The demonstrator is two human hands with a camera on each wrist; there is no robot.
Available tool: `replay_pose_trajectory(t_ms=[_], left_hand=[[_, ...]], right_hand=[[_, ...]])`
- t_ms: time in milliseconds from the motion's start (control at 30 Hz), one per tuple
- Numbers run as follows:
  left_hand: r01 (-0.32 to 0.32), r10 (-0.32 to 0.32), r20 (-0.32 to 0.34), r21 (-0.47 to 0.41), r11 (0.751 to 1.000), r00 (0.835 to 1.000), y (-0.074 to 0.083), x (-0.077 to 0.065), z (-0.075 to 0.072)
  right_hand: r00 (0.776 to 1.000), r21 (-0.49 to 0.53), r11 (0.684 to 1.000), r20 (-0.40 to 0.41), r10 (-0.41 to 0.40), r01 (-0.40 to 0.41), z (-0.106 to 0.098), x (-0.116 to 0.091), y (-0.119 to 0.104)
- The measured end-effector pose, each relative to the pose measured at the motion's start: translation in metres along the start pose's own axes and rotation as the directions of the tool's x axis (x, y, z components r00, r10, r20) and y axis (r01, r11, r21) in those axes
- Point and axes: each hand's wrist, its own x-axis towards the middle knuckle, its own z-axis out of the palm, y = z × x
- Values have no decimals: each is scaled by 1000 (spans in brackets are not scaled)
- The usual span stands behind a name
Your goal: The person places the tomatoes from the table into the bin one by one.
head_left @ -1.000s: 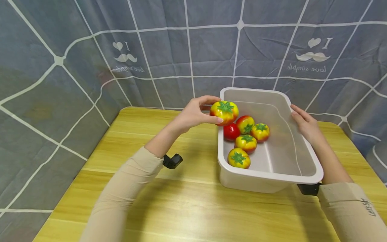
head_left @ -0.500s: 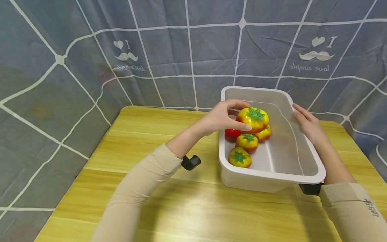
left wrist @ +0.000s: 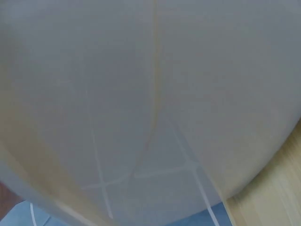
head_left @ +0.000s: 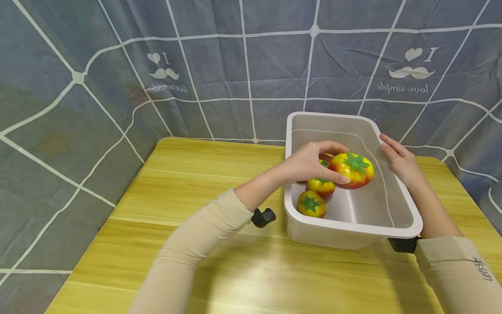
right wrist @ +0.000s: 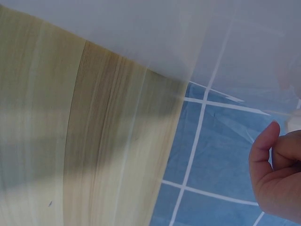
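Note:
In the head view, my left hand (head_left: 310,163) grips a yellow-red artificial persimmon (head_left: 354,171) with a green leaf top, thumb on the near side and fingers behind. It is inside the pale plastic bin (head_left: 353,231), over the bin's middle. Left of it in the bin lie several similar persimmons, partly covered by the hand; the front persimmon (head_left: 310,207) shows whole. My right hand (head_left: 401,163) holds the bin's right rim, its thumb hidden in the head view. The right wrist view shows bent fingers (right wrist: 263,155) by the rim. Bin wall (left wrist: 155,117) fills the left wrist view.
The bin stands on the right part of a wooden table (head_left: 196,183). A grey-blue curtain (head_left: 274,65) with white lines hangs behind and to the left. Black wrist cameras (head_left: 263,217) are strapped to both arms.
My left hand has carried the persimmon rightward from above the bin's left rim to over its middle, and slightly lower. The right hand stays at the right rim.

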Motion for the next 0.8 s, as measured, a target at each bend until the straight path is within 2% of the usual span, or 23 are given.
replay_pose_trajectory(t_ms=[433, 800], left_hand=[[0, 1, 70, -18, 1000, 998, 4, 6, 18], [-22, 17, 94, 55, 998, 995, 5, 9, 26]], right_hand=[[999, -39, 999, 20, 28, -27, 0, -2, -4], [996, -41, 997, 48, 69, -67, 0, -4, -6]])
